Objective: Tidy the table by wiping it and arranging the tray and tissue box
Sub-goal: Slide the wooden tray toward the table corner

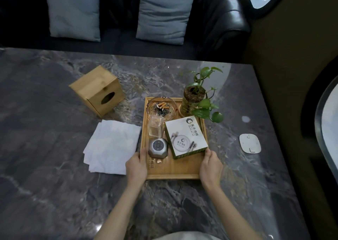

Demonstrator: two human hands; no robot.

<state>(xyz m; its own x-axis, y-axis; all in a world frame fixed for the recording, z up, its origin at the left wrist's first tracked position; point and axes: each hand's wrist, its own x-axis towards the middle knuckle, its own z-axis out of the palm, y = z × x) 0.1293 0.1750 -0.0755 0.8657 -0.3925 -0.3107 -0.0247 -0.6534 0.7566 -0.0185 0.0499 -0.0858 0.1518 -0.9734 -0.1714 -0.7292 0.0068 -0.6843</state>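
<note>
Left hand (136, 163) and right hand (210, 166) clamp the tray (173, 172), white cloth (111, 146) just beside, wooden tissue box (97, 90) beyond

My desk (54, 166) was this dark grey marble-look slab. Sitting right on it: the wooden tissue box (97, 90) tipped on its side toward the back left, a folded white cloth (111, 147) just left of the wooden tray (173, 172), and a small white pad thing (250, 143) off to the right.
</note>
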